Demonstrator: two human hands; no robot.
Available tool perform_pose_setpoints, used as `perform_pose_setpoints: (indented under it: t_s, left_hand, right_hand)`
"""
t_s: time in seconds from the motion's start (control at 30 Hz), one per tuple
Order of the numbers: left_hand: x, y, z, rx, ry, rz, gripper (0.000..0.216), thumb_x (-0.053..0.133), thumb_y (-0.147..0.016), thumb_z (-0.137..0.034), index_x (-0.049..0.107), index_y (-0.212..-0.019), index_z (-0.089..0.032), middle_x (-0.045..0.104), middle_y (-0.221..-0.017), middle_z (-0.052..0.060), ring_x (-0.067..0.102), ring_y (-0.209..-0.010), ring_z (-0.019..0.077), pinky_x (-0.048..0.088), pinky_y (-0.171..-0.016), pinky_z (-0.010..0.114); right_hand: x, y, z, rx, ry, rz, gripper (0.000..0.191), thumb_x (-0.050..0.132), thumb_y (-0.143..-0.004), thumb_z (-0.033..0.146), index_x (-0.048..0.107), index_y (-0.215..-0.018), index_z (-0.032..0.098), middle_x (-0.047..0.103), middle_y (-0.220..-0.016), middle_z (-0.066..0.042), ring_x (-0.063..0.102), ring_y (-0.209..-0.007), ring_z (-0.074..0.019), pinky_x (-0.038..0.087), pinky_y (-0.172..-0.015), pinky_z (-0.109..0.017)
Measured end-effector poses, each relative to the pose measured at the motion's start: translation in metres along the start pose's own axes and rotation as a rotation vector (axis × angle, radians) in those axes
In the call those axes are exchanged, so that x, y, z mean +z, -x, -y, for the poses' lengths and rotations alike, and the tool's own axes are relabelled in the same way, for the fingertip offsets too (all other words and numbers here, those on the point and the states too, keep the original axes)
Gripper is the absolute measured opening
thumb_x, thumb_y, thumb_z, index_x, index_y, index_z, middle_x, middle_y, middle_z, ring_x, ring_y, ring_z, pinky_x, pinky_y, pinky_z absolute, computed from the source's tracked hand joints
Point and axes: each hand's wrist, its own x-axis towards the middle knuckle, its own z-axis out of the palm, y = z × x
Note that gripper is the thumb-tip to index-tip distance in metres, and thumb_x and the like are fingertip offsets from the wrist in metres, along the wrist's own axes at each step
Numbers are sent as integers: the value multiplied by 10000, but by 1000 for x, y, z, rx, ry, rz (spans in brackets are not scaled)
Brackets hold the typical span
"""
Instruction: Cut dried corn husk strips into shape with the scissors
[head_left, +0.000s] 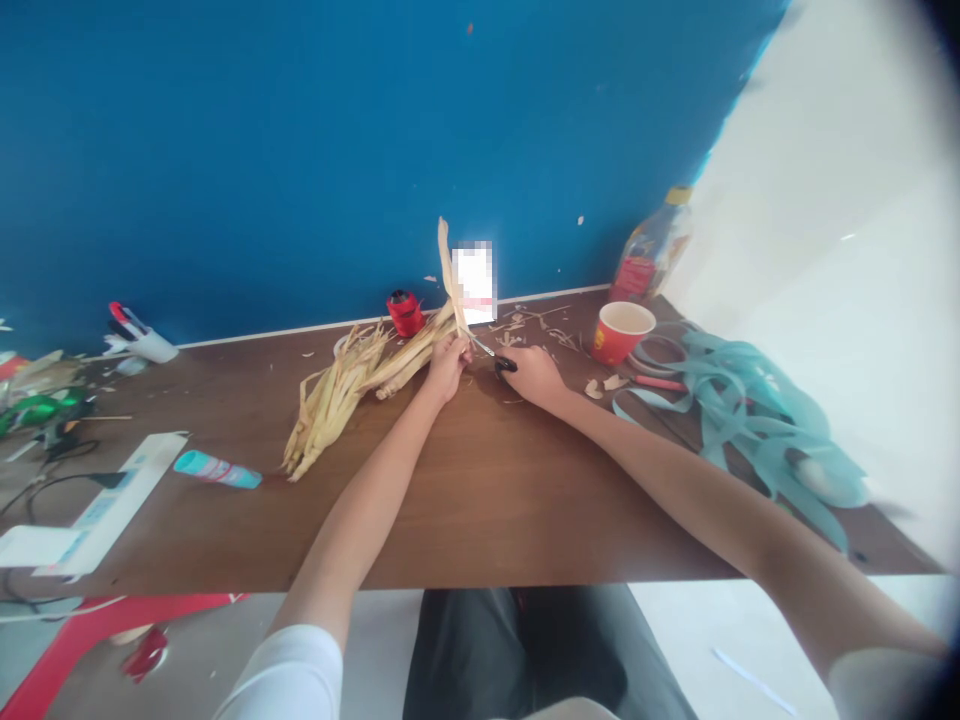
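My left hand is closed around a dry straw-coloured husk strip that stands up from it toward the blue wall. My right hand is closed on black-handled scissors, whose blades point left and meet the strip just above my left fingers. A pile of dry corn husks lies on the brown table to the left of my left hand. Small husk scraps are scattered behind my hands.
A red paper cup and a plastic bottle stand at the back right, beside tangled teal ribbon. A red spool sits by the wall. A teal tube, a white box and cables lie at left.
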Motion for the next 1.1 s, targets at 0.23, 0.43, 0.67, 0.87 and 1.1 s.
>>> perform_pose_setpoints:
  t_s: [0.23, 0.43, 0.67, 0.87, 1.1]
  left_hand:
    - [2, 2, -3, 12, 18, -20, 215, 651, -768, -209, 460, -674, -175, 402, -609, -49, 387, -540, 57, 320, -536, 197]
    - [2, 3, -3, 0, 2, -22, 244, 667, -766, -195, 459, -641, -169, 399, -581, -48, 371, -522, 53, 299, -517, 196]
    - [2, 4, -6, -19, -7, -24, 143, 652, -777, -221, 552, -695, -160, 365, -556, -56, 348, -500, 56, 293, -507, 203]
    - [3, 4, -5, -16, -43, -27, 103, 634, -757, -212, 580, -692, -152, 351, -536, -61, 329, -489, 52, 285, -495, 203]
    - [6, 7, -7, -49, -80, -20, 219, 647, -776, -225, 504, -624, -160, 343, -516, -63, 313, -453, 40, 257, -468, 196]
  right_hand:
    - [-1, 1, 1, 32, 24, 4, 248, 537, -835, 282, 738, -981, 273, 752, -933, -50, 654, -819, -219, 362, -632, -272]
    - [0, 0, -1, 15, -3, -13, 258, 540, -838, 285, 743, -998, 280, 759, -950, -43, 659, -836, -220, 366, -642, -274]
    - [-1, -3, -6, -20, -29, -10, 272, 539, -821, 214, 755, -980, 259, 756, -927, -47, 650, -827, -208, 355, -634, -269]
    - [4, -4, -7, 11, -38, -12, 293, 568, -817, 255, 755, -1041, 272, 754, -945, -52, 645, -824, -216, 397, -674, -271]
    - [1, -4, -5, -2, -112, -39, 273, 587, -787, 275, 761, -997, 263, 752, -885, -32, 635, -800, -206, 385, -651, -268]
